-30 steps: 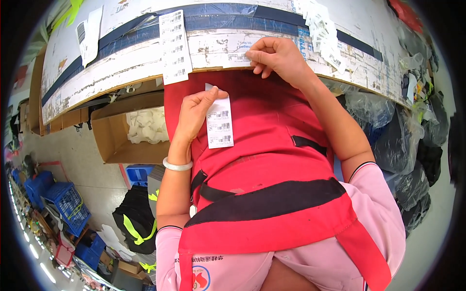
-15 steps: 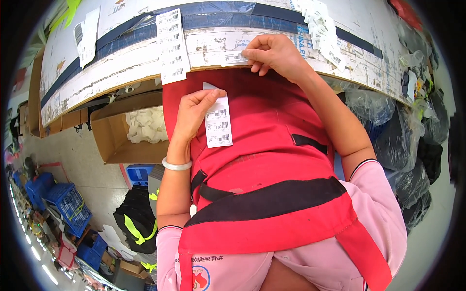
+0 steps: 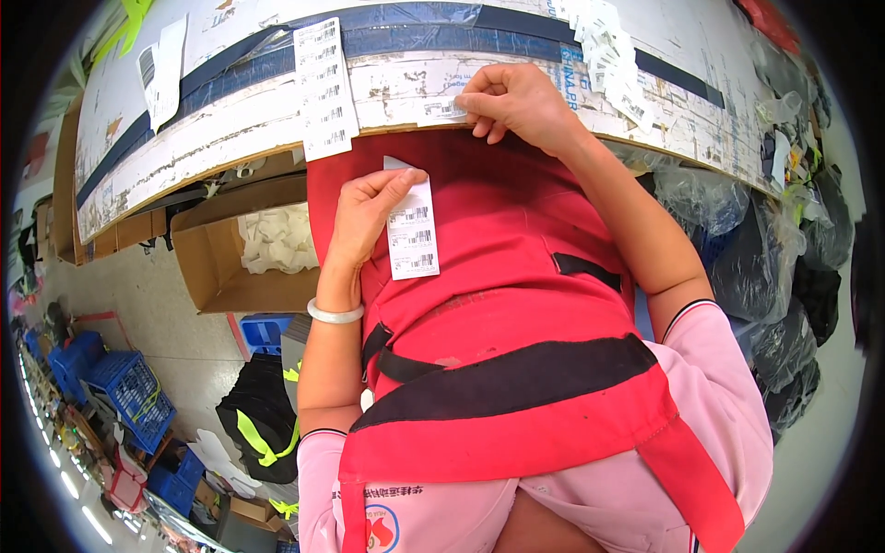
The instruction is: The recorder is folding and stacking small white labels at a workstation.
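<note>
My left hand [image 3: 373,207] pinches the upper part of a white strip of barcode labels [image 3: 413,241], which hangs down over my red apron [image 3: 516,240]. My right hand [image 3: 516,106] is at the table's near edge, thumb and forefinger closed on the end of a single small white label [image 3: 441,111] that lies on the tabletop. Left of it, a longer strip of barcode labels [image 3: 323,92] lies on the table, its lower end reaching past the edge. Farther right is a loose pile of small labels [image 3: 610,64].
The worn white table [image 3: 221,143] has dark blue tape bands across it. White labels [image 3: 164,74] lie at its left. Below stands an open cardboard box [image 3: 207,267] with crumpled white paper. Clear and dark plastic bags [image 3: 747,249] crowd the right side; blue crates [image 3: 134,396] stand lower left.
Almost nothing differs. Both hands keep their grips, and the right hand with its label has shifted very slightly to the left.
</note>
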A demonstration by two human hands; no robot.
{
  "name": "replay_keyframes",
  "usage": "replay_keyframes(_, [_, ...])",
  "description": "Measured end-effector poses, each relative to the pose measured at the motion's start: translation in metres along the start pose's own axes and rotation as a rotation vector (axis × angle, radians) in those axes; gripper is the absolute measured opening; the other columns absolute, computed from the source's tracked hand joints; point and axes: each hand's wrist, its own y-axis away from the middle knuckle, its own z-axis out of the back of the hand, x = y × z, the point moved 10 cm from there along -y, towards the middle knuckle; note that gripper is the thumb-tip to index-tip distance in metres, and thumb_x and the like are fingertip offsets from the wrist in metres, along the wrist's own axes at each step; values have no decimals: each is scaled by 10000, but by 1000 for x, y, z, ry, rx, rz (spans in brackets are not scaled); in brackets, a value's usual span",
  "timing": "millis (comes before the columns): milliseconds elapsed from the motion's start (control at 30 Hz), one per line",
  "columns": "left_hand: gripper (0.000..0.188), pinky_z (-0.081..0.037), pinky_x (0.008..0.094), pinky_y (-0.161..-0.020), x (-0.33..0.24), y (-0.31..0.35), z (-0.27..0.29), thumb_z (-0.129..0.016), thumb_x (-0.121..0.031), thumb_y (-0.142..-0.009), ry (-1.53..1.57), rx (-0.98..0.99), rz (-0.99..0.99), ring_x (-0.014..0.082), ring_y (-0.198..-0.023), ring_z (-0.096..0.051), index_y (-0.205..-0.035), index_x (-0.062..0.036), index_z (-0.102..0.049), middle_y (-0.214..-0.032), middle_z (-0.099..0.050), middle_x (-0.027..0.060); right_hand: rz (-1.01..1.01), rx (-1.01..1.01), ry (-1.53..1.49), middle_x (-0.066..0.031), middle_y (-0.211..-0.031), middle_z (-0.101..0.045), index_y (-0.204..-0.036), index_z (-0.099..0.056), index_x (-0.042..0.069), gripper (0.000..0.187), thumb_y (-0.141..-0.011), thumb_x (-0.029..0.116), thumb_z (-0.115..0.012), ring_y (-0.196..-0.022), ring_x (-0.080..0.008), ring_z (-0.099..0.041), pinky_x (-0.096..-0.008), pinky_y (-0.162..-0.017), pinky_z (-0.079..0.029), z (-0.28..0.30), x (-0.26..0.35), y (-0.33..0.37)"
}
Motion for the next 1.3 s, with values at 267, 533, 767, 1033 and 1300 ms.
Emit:
replay_keyframes(267, [265,-466,202,-664,0,0,1,-617,-227,-938,-4,3,-6,56,-753,-577,-1003,12,-711,-865,-679,22,31,-31,117,-40,-709,-626,-873,-629,-6,166,-903,157,-623,-598,-87,-608,-203,-512,-496,-4,8,0])
replay_keyframes(533, [275,-475,209,-737,-3,2,-6,-570,-177,-956,174,75,25,85,-816,-605,-1112,31,-659,-960,-677,53,40,-30,-24,-31,-714,-624,-927,-638,-5,177,-917,169,-610,-608,-89,-608,-206,-550,-501,18,10,31])
replay_keyframes(767, [276,-495,226,-772,-8,17,6,-625,-7,-878,125,-32,-51,109,-878,-631,-1150,36,-633,-1038,-674,81,57,-539,62,-3,-683,-612,-896,-641,28,149,-877,171,-678,-576,-61,-570,-186,-516,-445,185,-29,99])
replay_keyframes(1033, [231,-499,216,-737,-15,19,-7,-583,-55,-923,156,-44,-78,97,-845,-633,-1123,39,-649,-980,-685,73,-130,-753,784,4,-651,-583,-808,-601,54,253,-802,257,-752,-579,-89,-556,-244,-507,-433,208,-29,114])
replay_keyframes(1300, [201,-482,207,-745,-24,16,-26,-627,-62,-904,72,-60,-131,70,-831,-606,-1083,14,-677,-971,-684,42,-109,310,41,-15,-739,-625,-879,-685,10,214,-878,223,-660,-588,-70,-536,-218,-533,-441,-49,-16,78])
